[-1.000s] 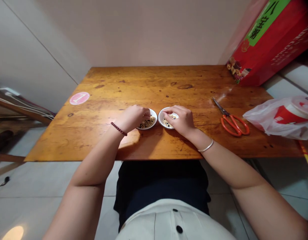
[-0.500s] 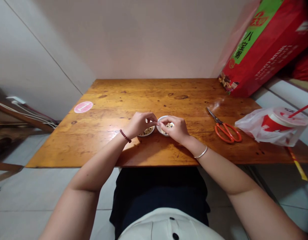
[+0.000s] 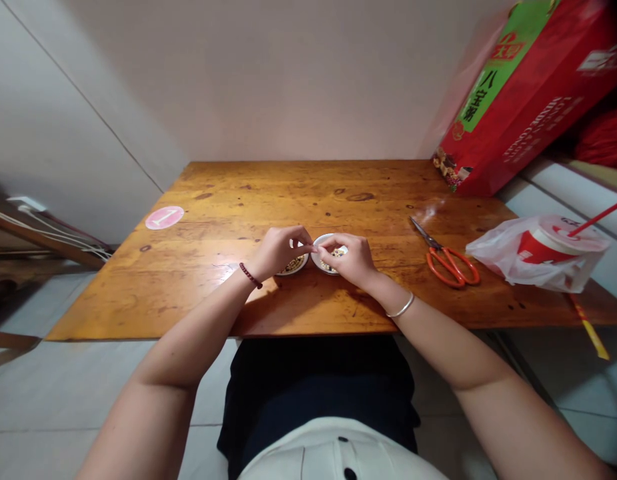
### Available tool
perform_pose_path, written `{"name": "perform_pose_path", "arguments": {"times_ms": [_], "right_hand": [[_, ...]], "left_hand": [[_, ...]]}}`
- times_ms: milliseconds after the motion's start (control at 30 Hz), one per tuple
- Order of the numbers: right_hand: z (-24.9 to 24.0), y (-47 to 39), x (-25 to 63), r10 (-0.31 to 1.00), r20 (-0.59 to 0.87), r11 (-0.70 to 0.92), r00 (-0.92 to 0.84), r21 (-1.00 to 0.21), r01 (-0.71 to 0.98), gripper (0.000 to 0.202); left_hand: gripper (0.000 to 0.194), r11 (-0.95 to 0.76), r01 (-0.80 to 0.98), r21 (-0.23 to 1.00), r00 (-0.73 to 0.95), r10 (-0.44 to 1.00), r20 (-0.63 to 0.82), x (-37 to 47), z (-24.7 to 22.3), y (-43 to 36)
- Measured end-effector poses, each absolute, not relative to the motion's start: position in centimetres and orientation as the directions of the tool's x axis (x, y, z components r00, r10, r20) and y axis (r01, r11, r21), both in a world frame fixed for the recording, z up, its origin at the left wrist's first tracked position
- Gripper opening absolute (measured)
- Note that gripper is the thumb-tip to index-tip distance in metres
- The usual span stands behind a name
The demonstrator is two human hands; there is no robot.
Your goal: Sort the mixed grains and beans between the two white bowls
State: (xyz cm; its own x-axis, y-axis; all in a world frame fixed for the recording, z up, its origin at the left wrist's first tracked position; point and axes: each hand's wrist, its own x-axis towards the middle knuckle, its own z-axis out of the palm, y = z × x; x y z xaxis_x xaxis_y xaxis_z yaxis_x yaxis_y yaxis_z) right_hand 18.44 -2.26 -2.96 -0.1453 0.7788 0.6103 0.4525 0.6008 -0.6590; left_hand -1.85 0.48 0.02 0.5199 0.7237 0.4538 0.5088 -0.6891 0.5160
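Note:
Two small white bowls stand side by side near the table's front. Pale beads, or something bead-like, with some dark ones among them lie in the left bowl (image 3: pixel 294 271) and the right bowl (image 3: pixel 319 265). Over the left bowl, my left hand (image 3: pixel 281 253) is closed in a pinch. My right hand (image 3: pixel 352 260) pinches too, above the right bowl. Both sets of fingertips meet between the bowls. Whatever they hold is too small to make out. The hands partly cover both bowls.
Scissors with orange handles (image 3: pixel 452 267) lie to the right on the wooden table (image 3: pixel 238 193). Beyond them sits a red and white cup (image 3: pixel 545 245) with a straw, in a plastic bag. A red box (image 3: pixel 533 100) stands at the back right. A round sticker (image 3: pixel 164 217) is at left.
The view has shifted slightly, so everything sits a little differently in the picture. My hands keep the same pinching pose with fingertips together.

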Motion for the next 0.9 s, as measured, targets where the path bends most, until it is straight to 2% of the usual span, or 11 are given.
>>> {"name": "perform_pose_path", "arguments": {"times_ms": [367, 700, 900], "right_hand": [[-2.93, -2.28, 18.42, 0.783, 0.603, 0.597, -0.152, -0.659, 0.458, 0.006], [-2.61, -2.36, 18.42, 0.791, 0.581, 0.599, -0.191, -0.672, 0.437, 0.007], [-2.52, -2.39, 18.38, 0.817, 0.548, 0.569, -0.18, -0.713, 0.411, 0.006]], "left_hand": [[0.034, -0.695, 0.49, 0.526, 0.52, 0.718, 0.463, -1.63, 0.36, 0.17], [0.03, -0.71, 0.514, 0.481, 0.557, 0.703, 0.441, -1.75, 0.34, 0.17], [0.032, -0.709, 0.502, 0.496, 0.559, 0.703, 0.44, -1.81, 0.46, 0.06]]}}
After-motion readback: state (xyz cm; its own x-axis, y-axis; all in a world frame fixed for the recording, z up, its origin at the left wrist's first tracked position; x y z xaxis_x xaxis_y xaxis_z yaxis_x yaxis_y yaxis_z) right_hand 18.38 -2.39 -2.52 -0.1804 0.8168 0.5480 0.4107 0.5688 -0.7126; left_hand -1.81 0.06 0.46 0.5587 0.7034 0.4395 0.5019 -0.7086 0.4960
